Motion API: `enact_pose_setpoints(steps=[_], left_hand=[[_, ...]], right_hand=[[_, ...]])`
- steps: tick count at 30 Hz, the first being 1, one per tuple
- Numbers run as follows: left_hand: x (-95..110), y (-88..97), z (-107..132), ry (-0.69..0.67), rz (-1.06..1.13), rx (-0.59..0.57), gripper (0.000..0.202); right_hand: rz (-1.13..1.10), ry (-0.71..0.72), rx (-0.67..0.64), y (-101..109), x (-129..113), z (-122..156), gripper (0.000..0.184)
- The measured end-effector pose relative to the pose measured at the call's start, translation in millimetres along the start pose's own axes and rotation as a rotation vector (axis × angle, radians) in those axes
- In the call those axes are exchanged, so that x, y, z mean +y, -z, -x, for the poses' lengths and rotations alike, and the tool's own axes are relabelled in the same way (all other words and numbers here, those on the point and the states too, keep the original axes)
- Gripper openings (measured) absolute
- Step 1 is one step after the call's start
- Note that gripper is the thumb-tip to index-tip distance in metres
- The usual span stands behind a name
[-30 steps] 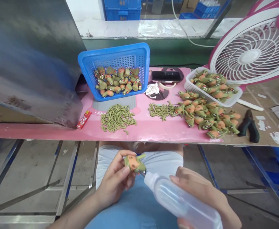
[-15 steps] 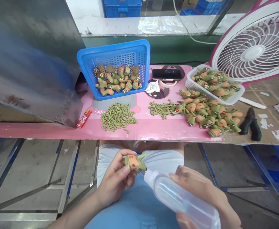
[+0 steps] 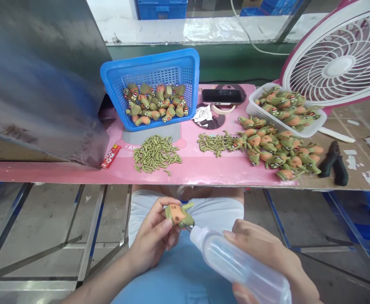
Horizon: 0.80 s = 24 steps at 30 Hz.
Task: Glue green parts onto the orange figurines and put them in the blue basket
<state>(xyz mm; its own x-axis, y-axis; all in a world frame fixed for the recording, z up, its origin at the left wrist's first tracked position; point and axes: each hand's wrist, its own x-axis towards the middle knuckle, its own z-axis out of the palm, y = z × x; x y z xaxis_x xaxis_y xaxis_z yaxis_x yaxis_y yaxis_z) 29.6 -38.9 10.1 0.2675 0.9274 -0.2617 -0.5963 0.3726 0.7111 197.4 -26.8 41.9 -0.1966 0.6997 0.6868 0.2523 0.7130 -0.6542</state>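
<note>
Over my lap, my left hand holds a small orange and green toy figure between thumb and fingers. My right hand grips a clear plastic squeeze bottle, whose thin nozzle tip touches the figure's underside. A loose heap of small green parts lies on the pink table top straight ahead, with a second green heap to its right.
A blue basket holds several finished figures; more figures are piled at right and in a white tray. A phone, black pliers, a red packet, a fan and a metal panel surround them.
Both hands keep their hold with the nozzle at the figure. The view has shifted slightly, so the table items sit a little higher in the picture.
</note>
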Motion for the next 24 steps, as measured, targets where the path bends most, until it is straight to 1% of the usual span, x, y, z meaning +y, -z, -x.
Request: enact_pose_setpoints(steps=[5, 10, 14, 24], left_hand=[[0.0, 0.4, -1.3, -0.019, 0.010, 0.011, 0.026], [0.8, 0.5, 0.2, -0.001, 0.006, 0.040, 0.027], [0.5, -0.2, -0.4, 0.004, 0.006, 0.058, 0.027], [0.3, -1.2, 0.3, 0.021, -0.028, 0.097, 0.030]], right_hand=[[0.003, -0.018, -0.006, 0.0, 1.3, -0.7, 0.028], [-0.064, 0.048, -0.022, 2.5, 0.3, -3.3, 0.025], [-0.019, 0.068, 0.032, 0.9, 0.2, -5.6, 0.023], [-0.009, 0.081, 0.049, 0.8, 1.3, -8.6, 0.022]])
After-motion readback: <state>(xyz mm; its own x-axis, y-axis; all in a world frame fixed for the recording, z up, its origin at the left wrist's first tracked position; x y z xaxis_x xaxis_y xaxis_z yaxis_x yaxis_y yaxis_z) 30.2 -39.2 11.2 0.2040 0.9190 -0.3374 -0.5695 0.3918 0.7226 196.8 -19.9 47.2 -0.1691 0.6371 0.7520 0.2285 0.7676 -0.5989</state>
